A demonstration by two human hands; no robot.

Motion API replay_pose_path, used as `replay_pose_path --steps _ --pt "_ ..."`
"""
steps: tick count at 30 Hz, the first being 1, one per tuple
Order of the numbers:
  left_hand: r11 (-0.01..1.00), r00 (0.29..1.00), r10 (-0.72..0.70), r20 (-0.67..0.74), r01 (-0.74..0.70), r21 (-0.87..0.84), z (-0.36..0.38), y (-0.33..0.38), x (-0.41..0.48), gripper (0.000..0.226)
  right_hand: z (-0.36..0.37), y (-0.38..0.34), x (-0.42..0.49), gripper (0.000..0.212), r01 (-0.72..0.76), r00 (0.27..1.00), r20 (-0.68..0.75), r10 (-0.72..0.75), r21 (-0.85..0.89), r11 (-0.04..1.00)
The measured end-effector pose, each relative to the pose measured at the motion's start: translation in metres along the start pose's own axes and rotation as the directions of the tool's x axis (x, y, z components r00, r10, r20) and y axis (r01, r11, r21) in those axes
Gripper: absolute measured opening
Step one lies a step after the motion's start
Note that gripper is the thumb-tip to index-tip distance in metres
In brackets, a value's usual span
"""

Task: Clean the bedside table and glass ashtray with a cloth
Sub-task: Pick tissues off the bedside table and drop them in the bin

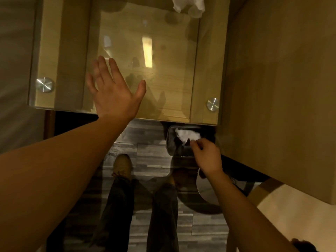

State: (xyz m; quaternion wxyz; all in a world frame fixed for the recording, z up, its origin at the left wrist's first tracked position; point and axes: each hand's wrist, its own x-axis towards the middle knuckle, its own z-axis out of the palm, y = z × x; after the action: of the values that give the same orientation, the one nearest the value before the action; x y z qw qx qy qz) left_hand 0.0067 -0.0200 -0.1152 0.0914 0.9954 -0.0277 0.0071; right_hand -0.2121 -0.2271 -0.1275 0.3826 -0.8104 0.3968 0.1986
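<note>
Nearest the camera, dark trousers and a tan shoe stand on the grey plank floor, below and between the two forearms.

The right hand is low, on the near side of the table's front edge. Its fingers are curled and its thumb and forefinger tips pinch the near edge of a small white wad; whether this is cloth or tissue cannot be told. The wad lies just beyond the fingertips, over the mouth of a dark container that sits on the floor under the table's near right corner. Just behind the right wrist shows part of a round metal object; what it is cannot be told.

The left hand is farther out and higher, released, with its fingers straight and spread and the thumb held wide. It holds nothing. It lies over the near left part of the bedside table, whose top is a sheet of glass over pale wood; whether the palm touches the glass cannot be told. One round metal stud sits to the left of this hand at the glass's corner, and another is well to its right, just beyond the right hand.

At the far edge of the table, well apart from both hands and beyond the right one, lies a larger white crumpled cloth, cut off by the frame's top.

A wooden panel rises to the right of the right hand, and grey fabric lies to the left of the left hand.
</note>
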Motion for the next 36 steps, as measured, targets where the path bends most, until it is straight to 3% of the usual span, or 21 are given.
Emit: replay_pose_path --steps 5,8,11,15,22,25,30,36 --pt "1.000 0.999 -0.006 0.043 0.005 0.013 -0.003 0.000 0.000 0.099 -0.059 -0.093 -0.030 0.016 0.278 0.957 -0.136 -0.256 0.174 0.945" --pt "1.000 0.998 -0.008 0.065 0.007 0.014 -0.006 0.000 0.000 0.099 -0.084 -0.157 -0.001 0.009 0.464 0.864 -0.297 -0.407 0.154 0.873" --pt "1.000 0.996 -0.015 0.090 0.015 0.003 -0.006 0.000 -0.001 0.100 -0.094 -0.212 0.053 0.031 0.552 0.783 -0.373 -0.498 0.048 0.832" --pt "1.000 0.996 -0.021 0.091 0.020 0.019 -0.005 0.000 -0.001 0.100 -0.095 -0.272 0.127 0.053 0.550 0.764 -0.311 -0.565 -0.142 0.823" --pt "0.999 0.996 -0.012 0.094 0.009 0.038 -0.003 -0.001 0.000 0.100 -0.077 -0.308 0.199 0.040 0.473 0.844 -0.180 -0.505 -0.196 0.859" --pt "0.998 0.996 -0.009 0.093 0.003 0.060 -0.001 -0.002 0.000 0.100 -0.069 -0.297 0.207 0.030 0.493 0.823 -0.206 -0.529 -0.202 0.846" --pt "0.999 0.995 -0.004 0.101 -0.001 0.054 -0.001 -0.002 0.000 0.100 -0.071 -0.279 0.183 0.026 0.509 0.821 -0.287 -0.494 -0.026 0.860" --pt "1.000 0.990 -0.014 0.138 0.012 0.010 -0.008 -0.001 0.000 0.103 -0.079 -0.224 0.079 0.025 0.475 0.855 -0.358 -0.376 0.250 0.844"
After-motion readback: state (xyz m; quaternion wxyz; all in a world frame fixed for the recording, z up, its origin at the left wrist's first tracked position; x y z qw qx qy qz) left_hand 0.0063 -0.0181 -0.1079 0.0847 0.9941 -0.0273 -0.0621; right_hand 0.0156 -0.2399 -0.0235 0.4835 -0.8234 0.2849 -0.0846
